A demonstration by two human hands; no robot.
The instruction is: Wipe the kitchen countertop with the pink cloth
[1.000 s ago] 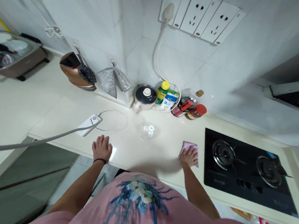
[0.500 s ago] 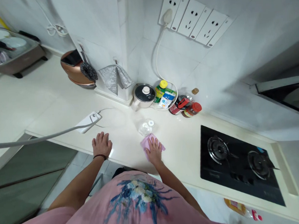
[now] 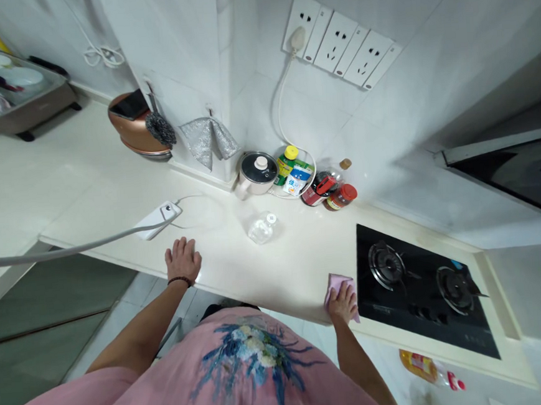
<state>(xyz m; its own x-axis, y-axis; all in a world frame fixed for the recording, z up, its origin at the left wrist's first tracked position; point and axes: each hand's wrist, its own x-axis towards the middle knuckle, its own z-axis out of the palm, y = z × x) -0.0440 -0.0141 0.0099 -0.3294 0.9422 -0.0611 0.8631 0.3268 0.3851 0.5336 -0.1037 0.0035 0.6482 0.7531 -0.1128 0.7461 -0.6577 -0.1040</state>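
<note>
Your right hand [image 3: 343, 303], fingers slightly spread, lies on the pink cloth [image 3: 336, 281], on the counter [image 3: 276, 277] just beside the stove [image 3: 422, 290]; best press evenly, bracing with your left hand [image 3: 182, 260], fingers loosely parted.

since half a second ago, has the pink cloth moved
Yes: the pink cloth has moved right, away from the clear container to beside the black stove.

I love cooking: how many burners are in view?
2: the left burner, nearer the pink cloth under the right hand, and the right burner, farther along the black cooktop. None appears hidden.
</note>
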